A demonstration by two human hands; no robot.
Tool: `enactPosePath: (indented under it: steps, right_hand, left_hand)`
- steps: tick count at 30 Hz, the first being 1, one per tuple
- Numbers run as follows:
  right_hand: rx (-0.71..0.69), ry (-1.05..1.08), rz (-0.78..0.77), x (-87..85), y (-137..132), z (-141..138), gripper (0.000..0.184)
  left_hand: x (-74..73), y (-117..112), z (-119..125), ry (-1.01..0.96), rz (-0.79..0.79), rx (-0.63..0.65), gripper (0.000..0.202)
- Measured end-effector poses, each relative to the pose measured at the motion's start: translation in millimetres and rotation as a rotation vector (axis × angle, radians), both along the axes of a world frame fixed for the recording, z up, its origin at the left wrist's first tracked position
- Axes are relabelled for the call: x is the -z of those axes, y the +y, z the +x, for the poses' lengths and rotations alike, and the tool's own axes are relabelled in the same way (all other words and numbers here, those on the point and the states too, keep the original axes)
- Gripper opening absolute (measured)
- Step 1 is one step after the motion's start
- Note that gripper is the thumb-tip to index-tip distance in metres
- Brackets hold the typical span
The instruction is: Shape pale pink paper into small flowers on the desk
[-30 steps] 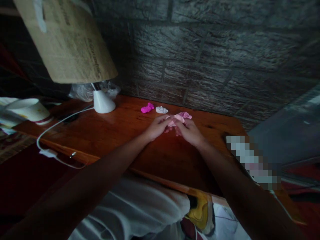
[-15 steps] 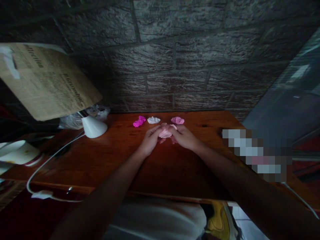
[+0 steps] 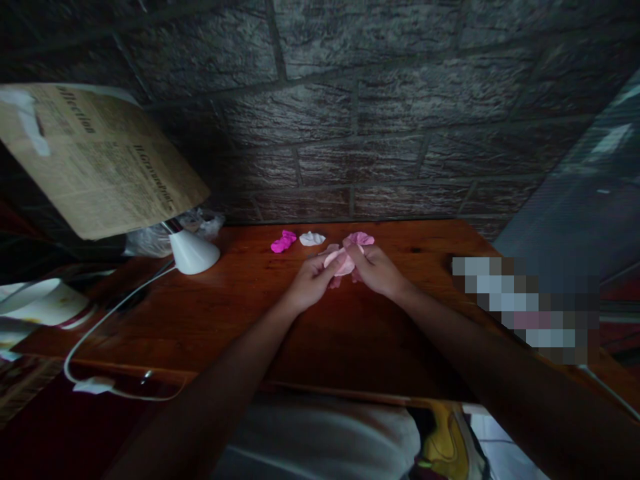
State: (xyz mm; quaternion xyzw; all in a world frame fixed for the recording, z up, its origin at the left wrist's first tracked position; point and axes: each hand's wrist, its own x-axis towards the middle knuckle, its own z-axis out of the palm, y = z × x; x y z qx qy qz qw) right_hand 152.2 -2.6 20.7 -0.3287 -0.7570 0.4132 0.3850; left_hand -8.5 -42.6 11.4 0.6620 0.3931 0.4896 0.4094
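Observation:
Between both hands, over the wooden table (image 3: 240,320), is a soft-looking pale pink piece (image 3: 342,263) with a wrinkled surface; its material is not certain. My left hand (image 3: 311,283) grips it from the left, thumb on top. On the other side my right hand (image 3: 381,272) pinches it, thumb on its upper face. The lower fingers are partly hidden beneath. Just behind my right hand lies a crumpled pink lump (image 3: 362,238), partly covered. Farther left along the back are a crumpled white lump (image 3: 313,238) and a bright magenta lump (image 3: 283,241).
A lamp with a white base (image 3: 195,253) and a newsprint shade (image 3: 100,160) stands at the left, its white cord (image 3: 113,300) crossing the table. A white cup (image 3: 45,303) is at far left. A stone wall (image 3: 320,120) rises behind; a pixelated area covers the right end.
The view has shifted slightly, so everything sits a little farther right. My thumbs have moved on the pale pink piece, and it shows more of its face. Both hands keep hold of it.

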Motion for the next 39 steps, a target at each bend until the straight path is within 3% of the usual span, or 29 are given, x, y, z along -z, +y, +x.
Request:
enactPosePath:
  steps: [6, 14, 20, 25, 30, 39]
  right_hand:
    - [-0.035, 0.037, -0.032, -4.9, -4, -2, 0.086]
    - [0.035, 0.034, -0.081, -2.6, -2, 0, 0.08]
    - [0.137, -0.023, -0.016, -7.8, 0, 2, 0.078]
    - [0.135, -0.051, 0.055, -8.3, 1, 3, 0.079]
    - [0.096, -0.09, 0.121, -3.2, 0, 1, 0.082]
    - [0.191, -0.062, 0.073, 0.9, 4, 4, 0.072]
  left_hand:
    - [-0.3, -1, 0, -0.014, -0.117, 0.011, 0.062]
    - [-2.1, -2, 1, -0.088, -0.194, 0.008, 0.049]
    - [-0.8, -3, 1, -0.091, -0.194, 0.007, 0.053]
    - [-1.8, -3, 4, -0.134, -0.149, -0.091, 0.054]
    - [-2.2, 1, 2, -0.244, -0.084, -0.195, 0.042]
    - [1.0, 4, 0, -0.22, -0.068, -0.224, 0.04]
